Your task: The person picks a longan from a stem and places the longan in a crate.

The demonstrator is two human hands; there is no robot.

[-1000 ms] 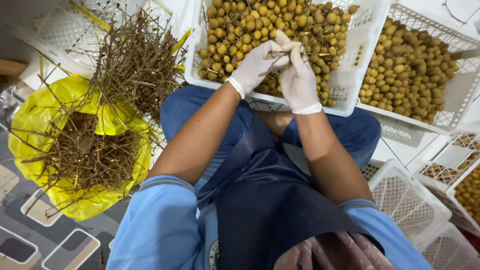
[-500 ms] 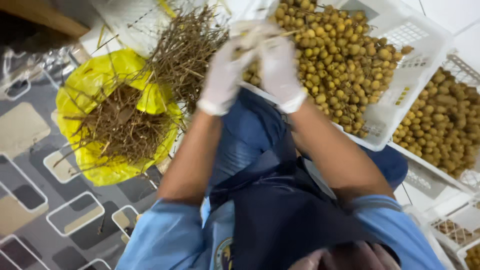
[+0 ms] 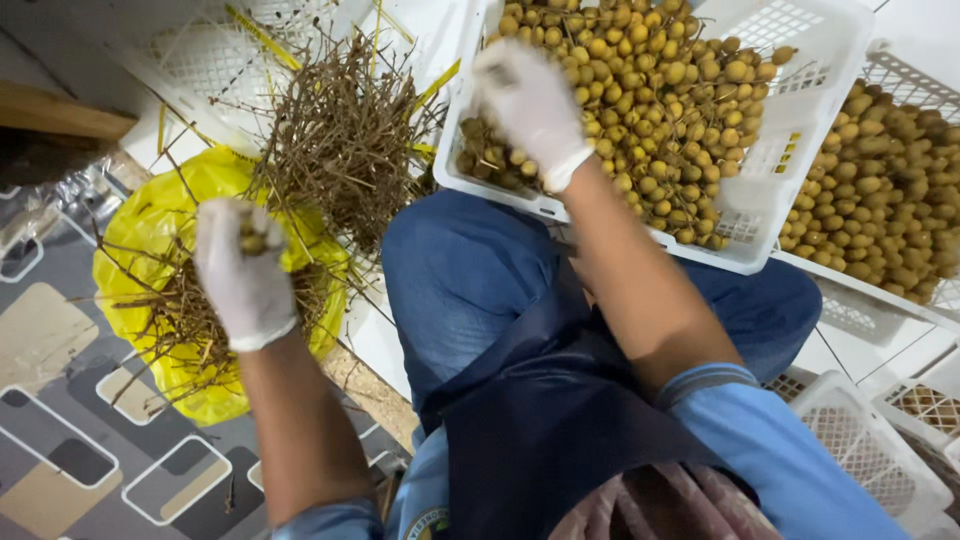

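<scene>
Both my hands wear white gloves. My left hand (image 3: 243, 268) hovers over a yellow plastic bag (image 3: 165, 225) of dry brown twigs and is closed around a small piece, apparently a fruit on a stem. My right hand (image 3: 532, 108) rests over the small tan round fruits (image 3: 660, 90) filling a white plastic crate (image 3: 800, 100) in front of my knees; its fingers are blurred, and I cannot tell whether it grips anything.
A heap of bare twigs (image 3: 345, 140) lies on an overturned white crate behind the bag. A second crate of fruits (image 3: 885, 205) stands at the right. More white crates (image 3: 860, 445) sit at the lower right. Patterned floor covering (image 3: 60, 400) lies at the left.
My hands were together over the fruit crate. The left hand has since swung left and down over the yellow bag; the right has stayed at the crate. The view has shifted left.
</scene>
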